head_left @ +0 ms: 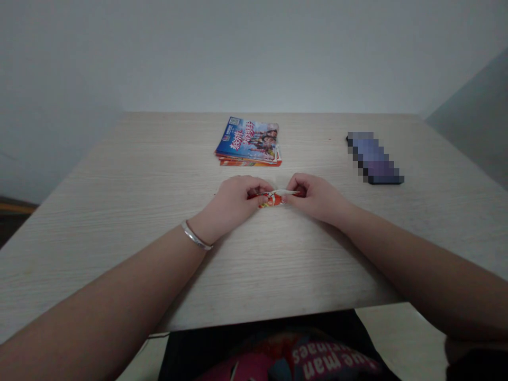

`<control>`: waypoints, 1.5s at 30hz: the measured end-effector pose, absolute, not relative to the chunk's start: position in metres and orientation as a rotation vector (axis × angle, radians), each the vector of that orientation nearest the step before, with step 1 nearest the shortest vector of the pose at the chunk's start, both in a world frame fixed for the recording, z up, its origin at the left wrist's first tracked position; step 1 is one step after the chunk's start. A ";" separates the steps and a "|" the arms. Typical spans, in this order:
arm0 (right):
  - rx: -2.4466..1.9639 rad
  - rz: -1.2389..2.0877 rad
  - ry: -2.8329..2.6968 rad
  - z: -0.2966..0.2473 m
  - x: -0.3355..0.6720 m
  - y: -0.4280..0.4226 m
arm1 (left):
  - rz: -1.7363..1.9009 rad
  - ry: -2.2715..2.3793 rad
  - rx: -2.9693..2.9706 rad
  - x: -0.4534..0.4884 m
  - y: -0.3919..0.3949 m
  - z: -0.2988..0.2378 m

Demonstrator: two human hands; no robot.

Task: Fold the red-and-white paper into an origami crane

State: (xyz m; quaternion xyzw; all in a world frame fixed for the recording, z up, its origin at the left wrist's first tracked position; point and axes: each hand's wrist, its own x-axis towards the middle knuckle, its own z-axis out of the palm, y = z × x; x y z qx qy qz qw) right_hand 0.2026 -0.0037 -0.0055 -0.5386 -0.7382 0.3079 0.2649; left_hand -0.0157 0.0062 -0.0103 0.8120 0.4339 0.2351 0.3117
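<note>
Between my two hands is a small folded piece of printed paper (273,199), red and orange on the side facing me, with a pale upper edge. My left hand (243,198) pinches its left end between thumb and fingers. The right end is pinched the same way by my right hand (311,194). Both hands rest low over the table, close together. Just beyond them lies a stack of printed leaflets (251,140), a blue one with red and white lettering on top and orange edges showing beneath.
A phone (375,157), its screen blurred out by pixels, lies on the right of the pale wood-grain table (159,159). A white wall (270,53) stands behind the table's far edge. The near edge of the table runs just in front of my body.
</note>
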 end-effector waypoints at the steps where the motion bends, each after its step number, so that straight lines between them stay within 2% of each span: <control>1: -1.461 0.790 -2.034 -0.005 0.203 -0.004 | 0.607 1.137 2.199 -0.017 0.008 -0.011; 11: -1.367 0.790 -2.115 -0.007 0.213 0.001 | 0.654 1.132 2.725 -0.014 0.000 -0.002; 22: -0.975 0.180 -2.537 0.000 0.226 0.002 | 0.199 0.864 3.214 -0.016 -0.014 0.003; 35: -0.972 -0.146 -2.637 -0.002 0.224 0.004 | 0.195 1.044 3.005 -0.020 -0.016 -0.004; 45: -1.023 -0.136 -2.729 0.008 0.237 0.005 | 0.187 1.073 2.932 -0.020 -0.015 -0.006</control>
